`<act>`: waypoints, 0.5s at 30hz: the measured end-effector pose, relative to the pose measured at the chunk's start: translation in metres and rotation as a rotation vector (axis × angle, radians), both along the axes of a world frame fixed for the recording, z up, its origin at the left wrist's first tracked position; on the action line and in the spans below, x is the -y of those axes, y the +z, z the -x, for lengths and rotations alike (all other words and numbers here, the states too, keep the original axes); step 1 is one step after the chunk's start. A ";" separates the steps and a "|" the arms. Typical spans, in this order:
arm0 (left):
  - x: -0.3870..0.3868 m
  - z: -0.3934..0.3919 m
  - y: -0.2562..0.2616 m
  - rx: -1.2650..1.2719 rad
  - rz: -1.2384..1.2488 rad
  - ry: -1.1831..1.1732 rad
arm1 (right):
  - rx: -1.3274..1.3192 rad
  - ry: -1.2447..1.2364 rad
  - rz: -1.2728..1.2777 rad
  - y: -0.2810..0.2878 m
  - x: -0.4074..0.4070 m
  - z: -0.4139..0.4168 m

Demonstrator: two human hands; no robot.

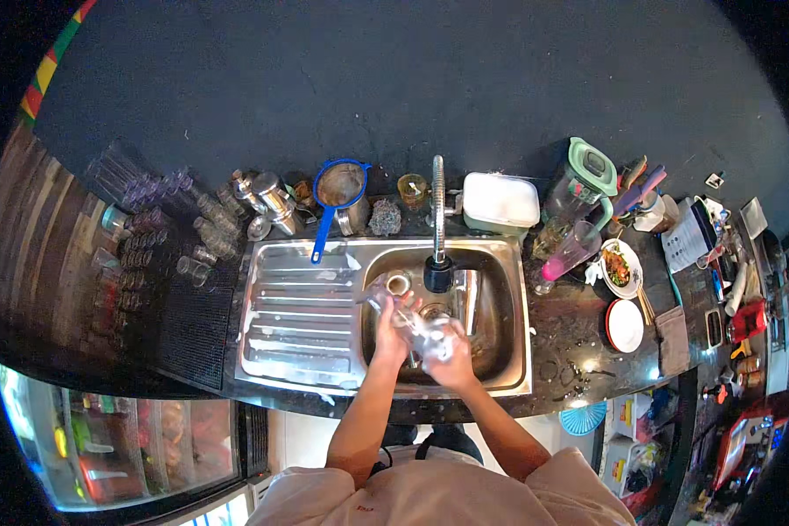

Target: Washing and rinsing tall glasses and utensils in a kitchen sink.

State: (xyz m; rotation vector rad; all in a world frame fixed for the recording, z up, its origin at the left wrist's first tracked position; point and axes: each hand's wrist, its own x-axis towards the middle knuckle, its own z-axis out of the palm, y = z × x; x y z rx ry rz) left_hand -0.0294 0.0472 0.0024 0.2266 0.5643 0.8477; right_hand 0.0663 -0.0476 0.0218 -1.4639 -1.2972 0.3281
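Observation:
Over the sink basin [513,329], my left hand [389,335] holds a clear glass [402,318], its outline blurred. My right hand [452,358] curls around a white, foamy thing [438,340] against the glass's near end; blur hides whether this is a sponge or the soapy end of the glass. Beyond my left hand, a small round cup [398,284] sits in the basin. A shiny steel cylinder [467,296] lies at the basin's right side. Above my hands hangs the black nozzle [438,273] of a coiled-neck faucet [439,204].
Left of the basin is a ribbed steel drainboard [299,315], with glassware [214,237] farther left. Behind stand a blue-rimmed strainer [340,185], a scouring pad [385,217] and a white-lidded container [501,199]. To the right are a blender jug [575,187], a pink-bottomed tumbler [573,250] and a food bowl [621,268].

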 end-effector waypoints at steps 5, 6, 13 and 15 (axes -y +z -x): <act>0.034 -0.023 -0.031 -0.191 -0.101 -0.147 | -0.312 -0.485 0.152 -0.029 -0.016 0.001; 0.029 0.002 -0.087 -0.223 -0.334 -0.167 | -0.517 -0.365 0.060 -0.019 -0.023 0.014; 0.035 -0.033 -0.004 -0.291 -0.578 -0.433 | -1.242 -0.372 -0.021 0.005 -0.010 -0.043; 0.035 -0.041 -0.003 -0.262 -0.654 -0.412 | -1.225 -0.256 -0.154 0.018 -0.008 -0.052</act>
